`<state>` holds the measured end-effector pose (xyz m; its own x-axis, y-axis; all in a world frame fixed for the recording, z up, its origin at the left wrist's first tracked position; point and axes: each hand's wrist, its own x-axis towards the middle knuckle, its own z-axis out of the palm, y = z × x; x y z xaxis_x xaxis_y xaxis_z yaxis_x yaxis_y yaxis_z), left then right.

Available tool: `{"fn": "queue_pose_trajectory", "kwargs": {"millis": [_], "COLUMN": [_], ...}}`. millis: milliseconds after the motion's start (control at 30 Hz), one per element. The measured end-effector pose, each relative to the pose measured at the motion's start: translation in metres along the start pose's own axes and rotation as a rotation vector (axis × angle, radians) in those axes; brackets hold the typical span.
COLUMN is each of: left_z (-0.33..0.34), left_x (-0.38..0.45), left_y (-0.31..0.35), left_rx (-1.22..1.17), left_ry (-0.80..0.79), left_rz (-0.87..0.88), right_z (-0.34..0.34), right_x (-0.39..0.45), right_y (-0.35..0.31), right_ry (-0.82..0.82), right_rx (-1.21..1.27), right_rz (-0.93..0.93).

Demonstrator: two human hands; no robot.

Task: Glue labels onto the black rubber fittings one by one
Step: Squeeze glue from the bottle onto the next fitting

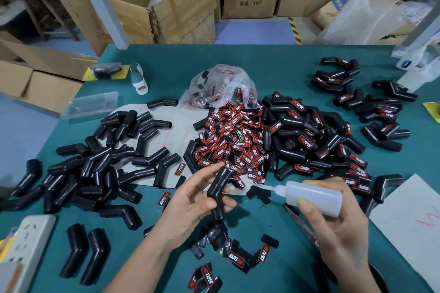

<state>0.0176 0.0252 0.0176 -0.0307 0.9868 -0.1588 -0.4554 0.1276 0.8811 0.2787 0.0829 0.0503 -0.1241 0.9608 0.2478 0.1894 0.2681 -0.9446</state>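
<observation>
Green bench (273, 64) fills the view, with cardboard boxes (166, 7) stacked behind it at twelve o'clock. At its near centre, the left hand (190, 204) holds one bent black rubber fitting (217, 194) upright and slightly tilted, fingers and thumb curled round its lower half. At three o'clock from it, the right hand (333, 223) is wrapped round a pale glue bottle (312, 197) lying sideways, its thin nozzle aimed left toward the fitting but not touching it.

Just beyond the hands, at twelve o'clock, lies a heap of red and black labels (235, 143) spilling from a clear plastic bag (221, 88). Bare fittings (100, 173) are piled at nine to ten o'clock. Fittings that already carry labels (316, 140) are piled at one to two o'clock. A few loose labels (235, 258) lie face up at six o'clock, below the hands. Scissors (301, 227) lie partly under the right hand. A white power strip (31, 245) sits at eight o'clock.

Judging from here, a hard squeeze could flood the fitting, so glue runs onto the fingers or drips on the loose labels below. Because the nozzle is off the surface, the drop may also land outside the spot where the label goes. The smooth tube could twist in the left grip while the glue is wet.
</observation>
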Motion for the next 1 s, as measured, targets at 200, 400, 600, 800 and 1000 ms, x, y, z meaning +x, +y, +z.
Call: {"fn": "queue_pose_trajectory", "kwargs": {"millis": [200, 400, 600, 800, 1000], "left_z": [0.001, 0.0011, 0.0005, 0.0022, 0.005], "left_x": [0.0002, 0.0003, 0.0005, 0.0009, 0.0015], "left_y": [0.0006, 0.0007, 0.0004, 0.0018, 0.0026], "left_rx": [-0.004, -0.006, -0.002, 0.008, 0.021], "left_ry": [-0.001, 0.008, 0.012, 0.021, 0.03], "left_rz": [0.005, -0.003, 0.0, -0.002, 0.006], "right_z": [-0.0001, 0.0006, 0.0005, 0.0, 0.0008], "right_x": [0.0002, 0.0009, 0.0004, -0.0002, -0.0006], "right_y": [0.0008, 0.0008, 0.001, 0.0022, 0.0018], "right_ry": [0.014, 0.011, 0.013, 0.011, -0.009], "right_rx": [-0.008, -0.015, -0.016, -0.007, -0.017], "right_rz": [-0.012, -0.013, -0.011, -0.009, -0.017]}}
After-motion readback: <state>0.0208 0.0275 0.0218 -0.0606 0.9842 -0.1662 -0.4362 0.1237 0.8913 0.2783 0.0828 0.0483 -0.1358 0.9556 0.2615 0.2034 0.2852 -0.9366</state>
